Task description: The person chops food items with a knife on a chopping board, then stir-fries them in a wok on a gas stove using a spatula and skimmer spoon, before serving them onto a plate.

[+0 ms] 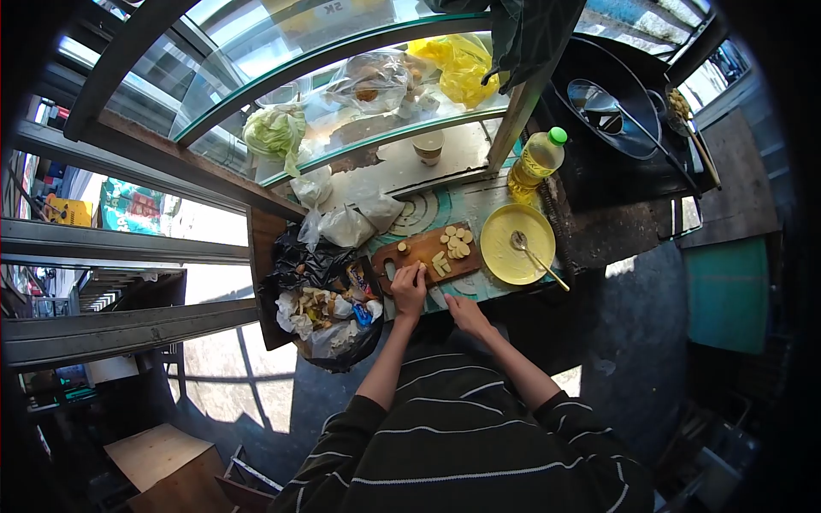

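A wooden cutting board [470,260] lies on the worktop in front of me. Round pale slices [457,240] and cut sticks [440,263] rest on it, with a small piece [402,247] near its handle end. My left hand [409,289] is at the board's front edge, its fingers pressed together on something I cannot make out. Just right of it, my right hand [466,313] is closed around the handle of a knife [436,295], whose blade points toward my left hand. A yellow plate [500,248] holding a spoon [520,242] stands right of the board.
A black bag of scraps [342,321] sits left of the board, beside white plastic bags [346,227]. Behind the plate stands an oil bottle [536,161]. A wok [611,98] is at the back right. The glass case [376,154] holds cabbage [275,134] and a paper cup [428,147].
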Demonstrator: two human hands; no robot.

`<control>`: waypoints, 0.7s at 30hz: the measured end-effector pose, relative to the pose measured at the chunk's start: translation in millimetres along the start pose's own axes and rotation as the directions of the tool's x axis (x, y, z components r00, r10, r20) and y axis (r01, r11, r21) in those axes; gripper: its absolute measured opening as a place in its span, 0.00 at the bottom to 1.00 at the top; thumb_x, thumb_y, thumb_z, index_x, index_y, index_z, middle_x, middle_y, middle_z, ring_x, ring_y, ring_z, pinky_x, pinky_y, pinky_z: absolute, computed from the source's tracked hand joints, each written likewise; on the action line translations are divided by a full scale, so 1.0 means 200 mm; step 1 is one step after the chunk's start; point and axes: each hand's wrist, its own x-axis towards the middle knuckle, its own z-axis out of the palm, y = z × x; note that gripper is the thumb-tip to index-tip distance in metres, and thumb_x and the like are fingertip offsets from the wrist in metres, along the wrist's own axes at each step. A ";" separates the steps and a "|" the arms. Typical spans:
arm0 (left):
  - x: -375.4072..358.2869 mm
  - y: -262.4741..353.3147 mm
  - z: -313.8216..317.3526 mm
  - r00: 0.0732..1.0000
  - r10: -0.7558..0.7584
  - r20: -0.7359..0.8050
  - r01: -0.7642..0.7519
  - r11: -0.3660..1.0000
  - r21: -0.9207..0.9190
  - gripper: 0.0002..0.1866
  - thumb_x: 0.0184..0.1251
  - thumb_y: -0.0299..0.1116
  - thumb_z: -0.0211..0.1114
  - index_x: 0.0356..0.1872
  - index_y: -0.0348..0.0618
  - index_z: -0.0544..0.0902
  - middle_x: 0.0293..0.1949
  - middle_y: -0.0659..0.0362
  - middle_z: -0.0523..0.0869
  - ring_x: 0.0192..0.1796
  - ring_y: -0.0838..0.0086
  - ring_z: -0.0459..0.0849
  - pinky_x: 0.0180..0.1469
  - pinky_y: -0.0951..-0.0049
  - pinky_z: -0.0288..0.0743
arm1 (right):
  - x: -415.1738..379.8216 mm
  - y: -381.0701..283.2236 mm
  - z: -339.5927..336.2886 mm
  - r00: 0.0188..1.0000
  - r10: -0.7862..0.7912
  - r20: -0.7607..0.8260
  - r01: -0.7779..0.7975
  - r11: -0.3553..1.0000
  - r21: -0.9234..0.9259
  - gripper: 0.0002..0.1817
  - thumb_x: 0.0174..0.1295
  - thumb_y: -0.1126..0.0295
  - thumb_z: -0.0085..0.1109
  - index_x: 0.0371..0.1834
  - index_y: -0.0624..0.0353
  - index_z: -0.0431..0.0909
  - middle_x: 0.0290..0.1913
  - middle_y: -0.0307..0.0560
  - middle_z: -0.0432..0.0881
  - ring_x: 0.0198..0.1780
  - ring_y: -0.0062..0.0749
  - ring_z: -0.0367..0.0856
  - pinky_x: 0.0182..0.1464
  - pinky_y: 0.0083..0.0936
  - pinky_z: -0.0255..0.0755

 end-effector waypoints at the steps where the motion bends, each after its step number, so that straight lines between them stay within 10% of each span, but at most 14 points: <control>1: 0.00 0.00 0.00 1.000 0.008 -0.006 -0.008 1.000 0.000 0.08 0.53 0.26 0.63 0.34 0.35 0.82 0.29 0.51 0.81 0.33 0.60 0.79 0.36 0.67 0.72 | 0.00 0.01 0.01 1.000 -0.002 0.001 0.002 1.000 -0.001 0.28 0.65 0.53 0.36 0.23 0.70 0.72 0.22 0.64 0.75 0.30 0.56 0.75 0.34 0.40 0.66; 7: 0.00 -0.01 -0.01 0.999 0.014 0.043 -0.013 1.000 -0.012 0.08 0.53 0.26 0.63 0.34 0.35 0.81 0.30 0.51 0.81 0.34 0.60 0.79 0.37 0.66 0.72 | -0.06 0.08 -0.03 0.997 -0.028 -0.072 0.029 1.000 0.009 0.28 0.65 0.49 0.36 0.20 0.63 0.69 0.14 0.50 0.70 0.15 0.37 0.70 0.20 0.32 0.63; 9: 0.01 -0.01 -0.02 0.998 0.038 0.053 -0.038 0.999 -0.015 0.08 0.53 0.26 0.62 0.35 0.35 0.81 0.31 0.51 0.81 0.34 0.60 0.79 0.37 0.66 0.72 | -0.08 -0.02 -0.15 0.807 0.350 0.476 -0.575 0.649 0.498 0.26 0.64 0.45 0.37 0.19 0.54 0.64 0.11 0.37 0.62 0.09 0.21 0.56 0.12 0.21 0.51; 12: 0.03 -0.02 -0.04 0.993 0.083 0.082 -0.082 0.997 -0.016 0.09 0.54 0.26 0.61 0.36 0.34 0.81 0.33 0.51 0.80 0.34 0.59 0.79 0.37 0.67 0.72 | -0.10 -0.06 -0.20 0.773 0.371 0.515 -0.633 0.505 0.587 0.23 0.63 0.43 0.37 0.20 0.48 0.60 0.12 0.30 0.55 0.10 0.12 0.46 0.12 0.12 0.42; 14: 0.03 -0.03 -0.05 0.989 0.102 0.103 -0.101 0.995 -0.019 0.09 0.55 0.25 0.61 0.36 0.33 0.81 0.33 0.51 0.80 0.33 0.59 0.79 0.37 0.67 0.72 | -0.09 -0.06 -0.18 0.775 0.365 0.515 -0.629 0.521 0.578 0.23 0.63 0.43 0.38 0.22 0.51 0.62 0.12 0.31 0.56 0.10 0.14 0.49 0.12 0.14 0.45; 16: 0.03 -0.03 -0.04 0.987 -0.009 0.158 0.021 0.997 -0.073 0.10 0.56 0.25 0.60 0.38 0.32 0.80 0.34 0.50 0.81 0.34 0.58 0.80 0.37 0.68 0.73 | -0.11 -0.08 -0.13 0.932 0.246 0.267 -0.349 0.810 0.471 0.24 0.63 0.42 0.38 0.25 0.52 0.63 0.12 0.31 0.57 0.10 0.15 0.50 0.13 0.13 0.46; 21: 0.01 -0.03 -0.05 0.992 -0.016 0.126 0.021 0.999 -0.038 0.12 0.55 0.27 0.61 0.41 0.33 0.79 0.36 0.48 0.82 0.38 0.57 0.81 0.39 0.68 0.73 | -0.11 -0.07 -0.10 0.808 0.330 0.489 -0.587 0.535 0.608 0.24 0.63 0.43 0.38 0.25 0.54 0.64 0.12 0.32 0.58 0.10 0.17 0.52 0.13 0.15 0.49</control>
